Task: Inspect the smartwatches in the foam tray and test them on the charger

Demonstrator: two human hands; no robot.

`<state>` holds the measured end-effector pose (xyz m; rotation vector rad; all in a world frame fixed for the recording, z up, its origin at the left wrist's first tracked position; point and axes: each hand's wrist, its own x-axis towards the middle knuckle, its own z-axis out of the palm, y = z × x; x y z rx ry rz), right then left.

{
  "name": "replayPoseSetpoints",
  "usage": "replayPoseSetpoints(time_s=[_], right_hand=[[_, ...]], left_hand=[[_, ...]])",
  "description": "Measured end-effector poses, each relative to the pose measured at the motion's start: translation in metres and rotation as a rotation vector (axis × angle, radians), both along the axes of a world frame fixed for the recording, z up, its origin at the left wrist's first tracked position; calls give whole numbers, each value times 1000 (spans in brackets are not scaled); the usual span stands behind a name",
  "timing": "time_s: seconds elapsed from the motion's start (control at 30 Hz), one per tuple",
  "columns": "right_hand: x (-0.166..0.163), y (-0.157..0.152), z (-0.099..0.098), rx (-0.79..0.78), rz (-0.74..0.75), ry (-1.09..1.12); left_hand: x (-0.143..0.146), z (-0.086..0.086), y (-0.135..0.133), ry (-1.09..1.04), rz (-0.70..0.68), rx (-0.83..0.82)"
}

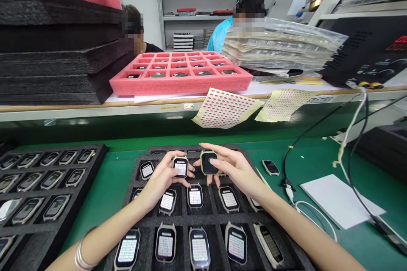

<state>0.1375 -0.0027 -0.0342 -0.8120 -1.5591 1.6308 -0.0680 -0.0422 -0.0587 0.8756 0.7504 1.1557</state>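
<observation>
My left hand (164, 174) is closed around a smartwatch body (180, 167) with a lit white grid on its screen, thumb resting on the glass. Beside it my right hand (230, 164) grips a second smartwatch (207, 163), its screen dark and the thumb on its edge. Both are held above a black foam tray (182, 220) with square compartments. Several strapless watches lie in it, most showing the same white grid, such as the watch (195, 196) just below my hands. A watch (269, 245) at the lower right of the tray lies tilted.
Another foam tray (34, 230) of watches lies at left. A single watch (270, 167), white card (337, 201) and cables (288, 186) are at right. A shelf holds a pink foam tray (181, 87), black foam stack (47, 59) and plastic trays (273, 48). Two people sit beyond.
</observation>
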Motion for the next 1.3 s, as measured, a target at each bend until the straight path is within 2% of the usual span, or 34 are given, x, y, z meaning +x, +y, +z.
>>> replayPoseSetpoints(time_s=[0.1,0.3,0.67,1.3], right_hand=[[0,-1,1,-1,-1,4],[-1,1,3,-92,106,162],[2,2,3,-95,168,250],[4,1,3,-120,234,271]], left_hand=[[0,1,1,9,-1,1],[1,2,2,15,3,5],[0,1,0,27,-17,18],[0,0,2,27,-18,14]])
